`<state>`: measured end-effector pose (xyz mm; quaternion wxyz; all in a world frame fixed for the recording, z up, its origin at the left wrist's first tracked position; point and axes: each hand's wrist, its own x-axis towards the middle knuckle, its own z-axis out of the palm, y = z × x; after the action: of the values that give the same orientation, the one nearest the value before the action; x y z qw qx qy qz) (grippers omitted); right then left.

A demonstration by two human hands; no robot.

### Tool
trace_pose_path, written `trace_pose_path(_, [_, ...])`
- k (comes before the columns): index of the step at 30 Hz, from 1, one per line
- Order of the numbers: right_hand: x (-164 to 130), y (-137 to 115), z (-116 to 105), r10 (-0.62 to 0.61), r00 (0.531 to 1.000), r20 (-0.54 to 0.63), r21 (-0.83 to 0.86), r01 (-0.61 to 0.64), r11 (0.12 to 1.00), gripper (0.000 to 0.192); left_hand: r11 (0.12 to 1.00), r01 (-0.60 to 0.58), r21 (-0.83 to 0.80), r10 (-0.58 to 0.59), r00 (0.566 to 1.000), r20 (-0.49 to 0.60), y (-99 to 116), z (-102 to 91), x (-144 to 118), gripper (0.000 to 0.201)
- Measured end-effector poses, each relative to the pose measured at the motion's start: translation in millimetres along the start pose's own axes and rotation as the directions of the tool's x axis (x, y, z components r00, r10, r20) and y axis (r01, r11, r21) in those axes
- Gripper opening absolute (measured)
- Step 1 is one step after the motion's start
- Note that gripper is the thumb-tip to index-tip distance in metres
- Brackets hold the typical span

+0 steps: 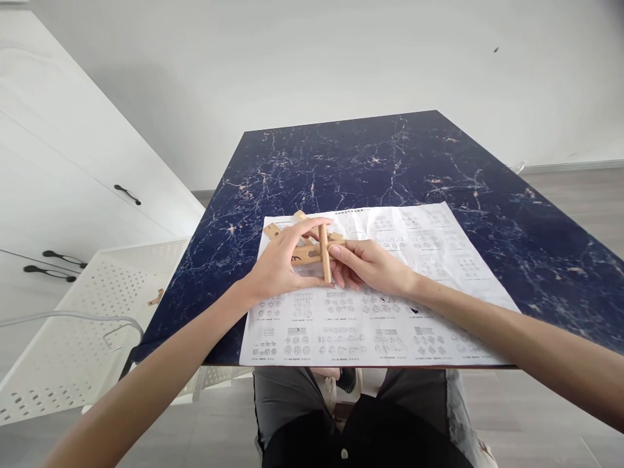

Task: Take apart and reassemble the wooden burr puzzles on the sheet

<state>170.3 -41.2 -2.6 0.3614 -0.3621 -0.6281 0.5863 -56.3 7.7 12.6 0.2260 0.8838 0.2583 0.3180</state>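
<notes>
Wooden puzzle sticks mid-assembly: my left hand clasps the bundle, right hand fingers pinch the upright peg. Next, I reckon: seat peg w/ care.

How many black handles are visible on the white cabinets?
3: one handle on the upper cabinet front, two lower at the left, one above the other. Others may lie outside the view.

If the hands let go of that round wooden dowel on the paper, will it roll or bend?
The light round wooden dowel looks stiff, so bending is unlikely. Its round shape would probably let it roll on the flat printed instruction sheet. It seems light, held only by fingers.
</notes>
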Motion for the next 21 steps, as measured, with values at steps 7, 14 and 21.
trace_pose_path(7, [-1.4, -2.9, 0.5, -0.034, 0.999, -0.043, -0.033, 0.033, 0.999, 0.053, 1.000, -0.015, -0.001, 0.015, 1.000, -0.013, 1.4, -0.8, 0.8, 0.093])
trace_pose_path(14, [-0.9, -2.8, 0.7, -0.058, 0.997, -0.048, -0.008, 0.058, 0.998, 0.053, 0.999, -0.032, -0.005, 0.032, 0.999, -0.008, 2.2, -0.5, 1.4, 0.092])
trace_pose_path(21, [0.4, -6.5, -2.4, 0.006, 0.993, -0.122, 0.177, 0.016, 0.984, 0.049, 0.993, -0.119, -0.010, 0.117, 0.987, -0.109, -17.8, -11.4, 5.4, 0.124])
